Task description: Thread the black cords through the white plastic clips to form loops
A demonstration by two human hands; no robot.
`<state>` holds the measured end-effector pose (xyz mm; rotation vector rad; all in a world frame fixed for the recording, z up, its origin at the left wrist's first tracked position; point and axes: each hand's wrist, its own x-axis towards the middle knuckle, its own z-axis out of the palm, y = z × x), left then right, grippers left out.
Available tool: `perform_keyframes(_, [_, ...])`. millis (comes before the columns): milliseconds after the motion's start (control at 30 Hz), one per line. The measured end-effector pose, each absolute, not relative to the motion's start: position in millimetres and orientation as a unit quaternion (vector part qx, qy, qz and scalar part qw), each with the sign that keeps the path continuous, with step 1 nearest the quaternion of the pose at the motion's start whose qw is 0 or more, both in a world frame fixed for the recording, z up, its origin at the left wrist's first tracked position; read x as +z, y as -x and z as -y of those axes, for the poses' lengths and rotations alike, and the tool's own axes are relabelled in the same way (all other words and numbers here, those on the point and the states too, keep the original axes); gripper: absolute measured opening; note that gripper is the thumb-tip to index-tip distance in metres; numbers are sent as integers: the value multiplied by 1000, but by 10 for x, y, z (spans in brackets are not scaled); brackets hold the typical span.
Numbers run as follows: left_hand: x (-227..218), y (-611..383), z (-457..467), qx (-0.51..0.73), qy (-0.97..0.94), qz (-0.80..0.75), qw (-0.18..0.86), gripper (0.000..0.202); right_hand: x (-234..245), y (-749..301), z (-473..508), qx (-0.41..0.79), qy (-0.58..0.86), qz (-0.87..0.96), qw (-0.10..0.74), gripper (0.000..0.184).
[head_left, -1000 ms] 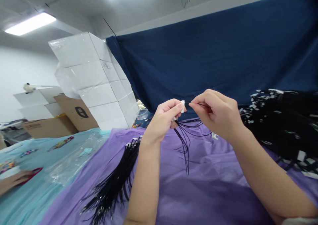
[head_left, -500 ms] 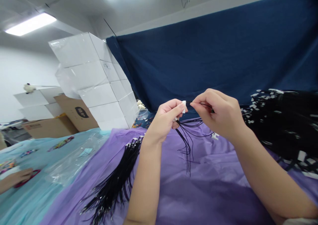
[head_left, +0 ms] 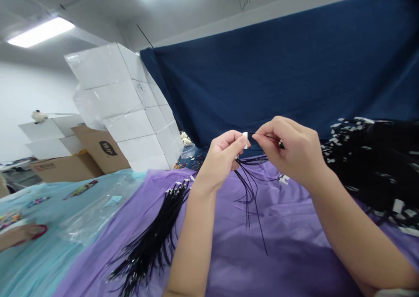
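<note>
My left hand (head_left: 222,157) is raised over the purple cloth (head_left: 281,249) and pinches a small white tag (head_left: 245,139) between thumb and fingers. Several thin black cords (head_left: 248,188) hang down from that hand toward the cloth. My right hand (head_left: 291,150) is closed right beside it, pinching the end of a black cord (head_left: 262,136) up against the tag. The two hands nearly touch at the fingertips.
A bundle of black cords (head_left: 157,240) lies on the purple cloth at lower left. A big tangled heap of black cords with white tags (head_left: 376,166) fills the right. White boxes (head_left: 121,105) and cardboard boxes (head_left: 98,148) stand at back left. Another person's hand (head_left: 19,233) rests on the light blue cloth.
Both hands have shifted slightly to the right. One hanging cord now reaches lower onto the cloth. The other person's hand at far left has drawn back a little.
</note>
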<state>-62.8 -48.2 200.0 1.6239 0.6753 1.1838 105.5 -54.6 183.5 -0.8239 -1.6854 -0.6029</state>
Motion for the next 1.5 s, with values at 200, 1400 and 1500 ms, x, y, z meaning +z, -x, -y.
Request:
perform_keyframes(200, [2013,634,457,473,-661,-293,503,28,1826,-1052,507,-270,341,701,565,10])
perform_keyframes(1400, [2153,987,265,652,-352,-155,654,21,1878,-1020,617,99,290,863,402,12])
perform_keyframes(1500, [2149,997,255,635,-352,-137,674,23,1901,-1025,647,129,292,863,392,16])
